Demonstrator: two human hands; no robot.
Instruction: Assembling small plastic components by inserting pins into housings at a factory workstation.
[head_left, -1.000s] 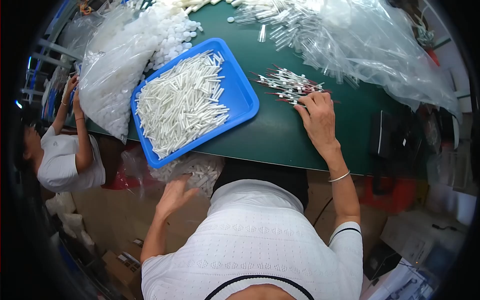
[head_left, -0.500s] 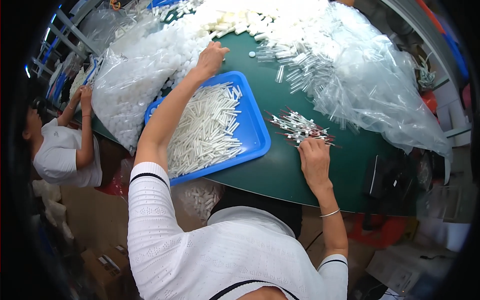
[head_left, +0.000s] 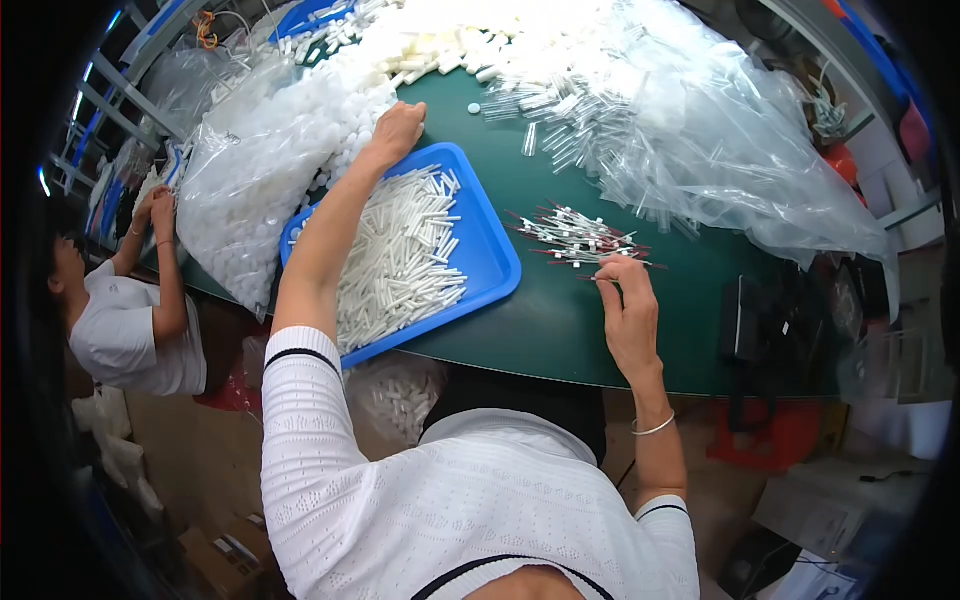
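Note:
My left hand (head_left: 400, 130) is beyond the far edge of a blue tray (head_left: 495, 260), beside the heap of small white caps (head_left: 345, 140). Its fingers are curled together, and what they hold, if anything, is hidden. Short white tubes (head_left: 400, 255) fill much of the tray, partly covered by my left forearm. My right hand (head_left: 630, 305) is at the near side of a loose pile of thin red-and-white sticks (head_left: 575, 235) with small white pieces on them. Between its thumb and forefinger there seems to be one thin stick, its end pointing left.
A clear plastic bag (head_left: 240, 190) of white caps lies at the left. Clear tubes (head_left: 565, 125) spill from a large plastic bag (head_left: 760, 170) at the right. A black box (head_left: 745, 318) sits near the table's right end. Another person (head_left: 140, 310) works at the far left.
My right hand has drawn slightly nearer, away from the stick pile, with thumb and forefinger now showing. My left hand's fingers have curled in by the caps. The whole view has shifted a little.

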